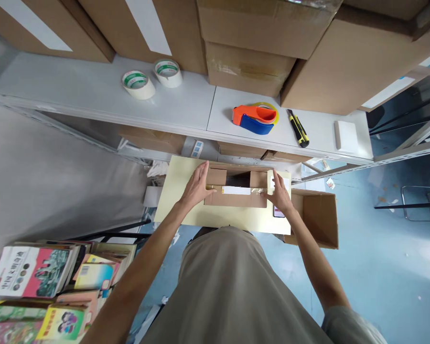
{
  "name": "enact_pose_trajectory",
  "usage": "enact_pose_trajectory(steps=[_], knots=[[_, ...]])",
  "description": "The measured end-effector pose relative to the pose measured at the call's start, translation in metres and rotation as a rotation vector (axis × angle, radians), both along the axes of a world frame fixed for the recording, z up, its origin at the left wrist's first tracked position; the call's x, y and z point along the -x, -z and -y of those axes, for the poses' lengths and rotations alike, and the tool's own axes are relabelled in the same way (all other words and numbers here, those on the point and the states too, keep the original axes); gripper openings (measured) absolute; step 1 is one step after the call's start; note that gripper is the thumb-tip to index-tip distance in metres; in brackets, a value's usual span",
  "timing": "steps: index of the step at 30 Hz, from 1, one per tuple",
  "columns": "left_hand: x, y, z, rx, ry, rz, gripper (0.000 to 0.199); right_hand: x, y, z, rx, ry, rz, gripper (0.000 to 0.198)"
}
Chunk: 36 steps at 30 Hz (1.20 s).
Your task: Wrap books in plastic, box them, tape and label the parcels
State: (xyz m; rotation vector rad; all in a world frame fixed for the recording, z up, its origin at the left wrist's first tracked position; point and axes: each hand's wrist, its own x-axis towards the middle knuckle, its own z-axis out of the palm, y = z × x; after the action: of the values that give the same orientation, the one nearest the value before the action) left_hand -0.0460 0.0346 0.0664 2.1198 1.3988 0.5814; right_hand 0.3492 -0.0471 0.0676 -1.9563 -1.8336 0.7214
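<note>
A small cardboard box [235, 200] sits on a pale yellow board [175, 191] in front of my body. Its end flaps are folded inward, with a dark gap between them, and a white label [235, 190] lies along its near top edge. My left hand [197, 186] grips the left end, thumb on the near edge and fingers at the back. At the opposite end, my right hand [280, 195] holds the box the same way. Partly covered by that hand, a phone [278, 213] rests on the board.
On the grey shelf [186, 105] are two tape rolls [139, 86], an orange and blue tape dispenser [254, 118], a utility knife [298, 129] and a white square item [346, 136]. Large cartons [251, 67] stand behind. An open carton [318, 220] is at right; stacked books [46, 272] lie lower left.
</note>
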Motion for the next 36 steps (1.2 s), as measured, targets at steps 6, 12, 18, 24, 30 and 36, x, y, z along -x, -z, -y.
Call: enact_pose_trajectory(steps=[6,12,18,24,30,36], knots=[[0.018,0.004,0.012,0.065,0.022,-0.039,0.045,-0.01,0.001,0.015,-0.103,0.059,-0.116,0.053],[0.012,0.029,0.016,0.157,-0.114,0.137,0.028,-0.003,0.022,0.016,-0.044,0.09,-0.224,0.048],[-0.001,0.045,0.029,0.191,-0.312,0.348,0.038,0.015,0.034,0.02,-0.076,0.304,-0.369,0.061],[0.018,0.045,0.037,0.176,-0.344,0.314,0.048,0.037,0.04,0.04,-0.08,0.33,-0.435,0.052],[0.029,0.046,0.036,0.14,-0.319,0.263,0.05,0.042,0.047,0.034,-0.074,0.28,-0.345,0.046],[0.033,0.045,0.027,0.114,-0.213,0.148,0.039,0.038,0.048,0.026,-0.017,0.326,-0.464,0.056]])
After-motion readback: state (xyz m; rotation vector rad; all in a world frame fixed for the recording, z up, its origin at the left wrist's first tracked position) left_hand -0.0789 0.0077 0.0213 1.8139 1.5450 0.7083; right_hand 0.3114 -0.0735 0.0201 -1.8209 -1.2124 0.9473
